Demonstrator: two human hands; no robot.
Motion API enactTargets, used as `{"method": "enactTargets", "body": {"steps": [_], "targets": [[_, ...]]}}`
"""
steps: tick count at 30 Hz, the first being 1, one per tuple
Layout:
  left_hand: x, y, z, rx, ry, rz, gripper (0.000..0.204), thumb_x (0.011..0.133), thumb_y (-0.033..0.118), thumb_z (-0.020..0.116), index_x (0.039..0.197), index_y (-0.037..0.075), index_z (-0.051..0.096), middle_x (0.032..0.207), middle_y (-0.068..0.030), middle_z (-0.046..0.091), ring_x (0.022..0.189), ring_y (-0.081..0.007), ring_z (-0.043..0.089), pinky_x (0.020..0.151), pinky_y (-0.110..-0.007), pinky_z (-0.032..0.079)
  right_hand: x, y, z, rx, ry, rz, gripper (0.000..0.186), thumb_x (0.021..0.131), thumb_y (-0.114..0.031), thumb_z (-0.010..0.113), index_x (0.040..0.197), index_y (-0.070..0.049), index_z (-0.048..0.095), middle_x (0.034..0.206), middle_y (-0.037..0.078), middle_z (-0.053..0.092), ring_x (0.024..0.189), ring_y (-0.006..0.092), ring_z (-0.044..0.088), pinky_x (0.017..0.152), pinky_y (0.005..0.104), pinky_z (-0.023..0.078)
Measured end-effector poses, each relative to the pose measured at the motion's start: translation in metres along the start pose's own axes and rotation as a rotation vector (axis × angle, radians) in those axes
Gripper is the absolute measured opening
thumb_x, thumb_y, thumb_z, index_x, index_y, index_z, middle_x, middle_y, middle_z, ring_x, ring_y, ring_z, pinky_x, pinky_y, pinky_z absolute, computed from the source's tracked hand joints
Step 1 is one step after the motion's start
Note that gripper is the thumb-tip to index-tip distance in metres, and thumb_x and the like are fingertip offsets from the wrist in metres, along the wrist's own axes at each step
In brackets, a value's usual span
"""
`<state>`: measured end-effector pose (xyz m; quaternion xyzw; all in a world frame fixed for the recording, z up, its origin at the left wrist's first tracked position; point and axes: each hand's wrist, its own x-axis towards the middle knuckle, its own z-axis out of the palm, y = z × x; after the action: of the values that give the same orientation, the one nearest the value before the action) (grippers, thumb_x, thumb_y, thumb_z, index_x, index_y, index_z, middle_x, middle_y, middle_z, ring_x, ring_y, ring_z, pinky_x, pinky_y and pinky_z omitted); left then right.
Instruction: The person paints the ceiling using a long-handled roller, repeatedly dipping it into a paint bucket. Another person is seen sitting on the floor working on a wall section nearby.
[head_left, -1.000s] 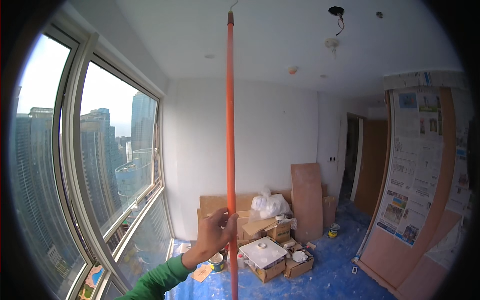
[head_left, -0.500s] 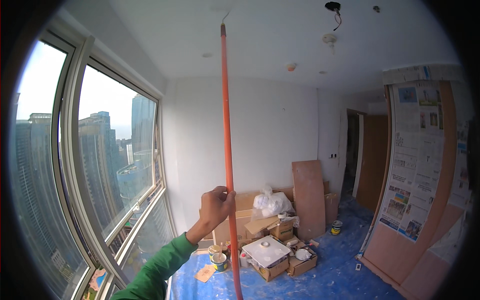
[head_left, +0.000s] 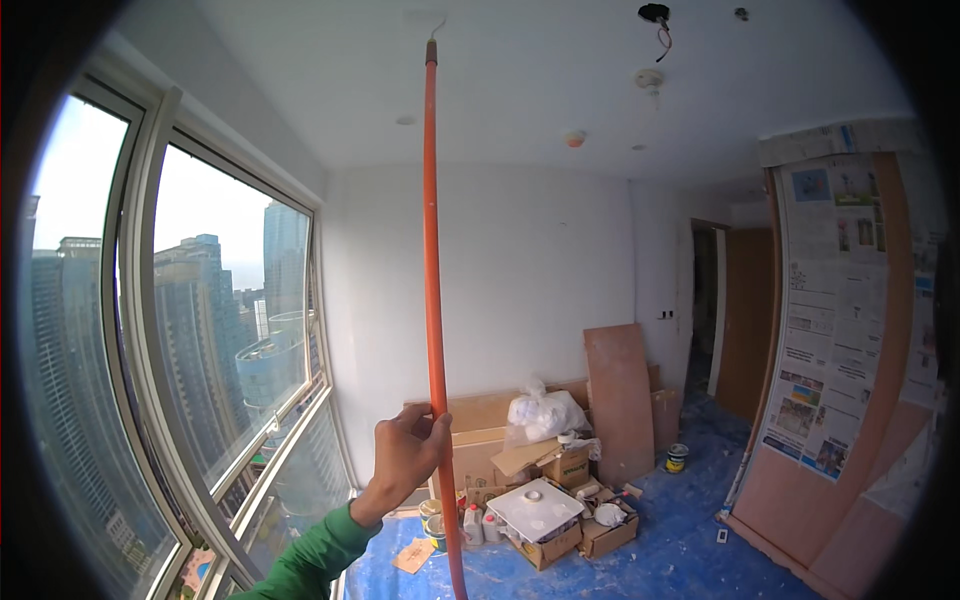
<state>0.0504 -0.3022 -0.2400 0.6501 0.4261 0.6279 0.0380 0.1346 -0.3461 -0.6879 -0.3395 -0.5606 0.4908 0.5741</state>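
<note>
My left hand is closed around a long orange extension pole, fingers and thumb wrapped about its lower part. The pole stands nearly upright and runs out of view at the bottom edge. At its top a dark collar carries a thin bent wire frame, like that of a paint roller. This end is up at the white ceiling, and its pale head barely stands out there. A green sleeve covers my left forearm. My right hand is out of the picture.
Tall windows line the left side. Paint cans, bottles, cardboard boxes, a white plastic bag and a leaning board crowd the far wall. Blue sheeting covers the floor. Newspaper masks a cabinet. Wires and a bulb socket hang overhead.
My left hand and the pole have shifted left, and the hand sits lower in view. The pole's top end has also moved left and slightly up along the ceiling.
</note>
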Motion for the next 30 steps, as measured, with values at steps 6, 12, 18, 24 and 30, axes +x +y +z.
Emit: {"method": "enactTargets", "body": {"steps": [6, 12, 18, 24, 30], "targets": [[-0.03, 0.003, -0.002, -0.039, 0.01, 0.084, 0.025, 0.088, 0.011, 0.067, 0.1, -0.011, 0.063, 0.072, -0.0162, 0.071, 0.064, -0.0164, 0.07, 0.057, -0.027, 0.055, -0.009, 0.072, -0.005, 0.025, -0.002, 0.079, 0.032, 0.08, -0.016, 0.071, 0.058, -0.01, 0.048, 0.056, -0.007, 0.042, 0.055, 0.008, 0.036, 0.048, 0.0325, 0.029], [-0.026, -0.025, 0.012, -0.117, -0.018, 0.02, 0.025, 0.089, 0.013, 0.068, 0.099, -0.01, 0.065, 0.073, -0.0106, 0.07, 0.065, -0.0111, 0.066, 0.058, -0.025, 0.053, -0.016, 0.016, -0.024, -0.054, -0.034, 0.082, 0.034, 0.08, -0.019, 0.07, 0.058, -0.009, 0.047, 0.056, -0.007, 0.04, 0.055, 0.008, 0.034, 0.048, 0.0334, 0.028], [-0.012, -0.034, 0.009, -0.197, -0.123, -0.141, 0.023, 0.088, 0.014, 0.068, 0.092, -0.008, 0.066, 0.072, -0.0088, 0.07, 0.063, -0.01, 0.064, 0.056, -0.025, 0.051, -0.022, 0.017, -0.026, -0.02, -0.036, 0.192, 0.036, 0.084, -0.021, 0.069, 0.059, -0.009, 0.046, 0.056, -0.006, 0.038, 0.055, 0.008, 0.033, 0.048, 0.0337, 0.027], [0.01, -0.052, 0.012, -0.151, -0.09, -0.077, 0.022, 0.087, 0.015, 0.069, 0.086, -0.007, 0.066, 0.07, -0.0089, 0.069, 0.061, -0.0099, 0.063, 0.054, -0.024, 0.05, -0.013, 0.054, -0.024, -0.058, 0.001, 0.006, 0.026, 0.092, -0.022, 0.062, 0.074, -0.004, 0.058, 0.062, -0.006, 0.043, 0.061, 0.0074, 0.037, 0.05, 0.0305, 0.032], [0.024, -0.045, 0.024, -0.209, -0.146, -0.112, 0.022, 0.086, 0.016, 0.07, 0.081, -0.005, 0.065, 0.065, -0.0076, 0.067, 0.058, -0.0103, 0.061, 0.052, -0.025, 0.048, -0.003, 0.078, -0.038, 0.03, -0.004, 0.184, 0.025, 0.097, -0.024, 0.056, 0.088, -0.002, 0.062, 0.064, -0.006, 0.043, 0.062, 0.0074, 0.038, 0.051, 0.0297, 0.033]]}}
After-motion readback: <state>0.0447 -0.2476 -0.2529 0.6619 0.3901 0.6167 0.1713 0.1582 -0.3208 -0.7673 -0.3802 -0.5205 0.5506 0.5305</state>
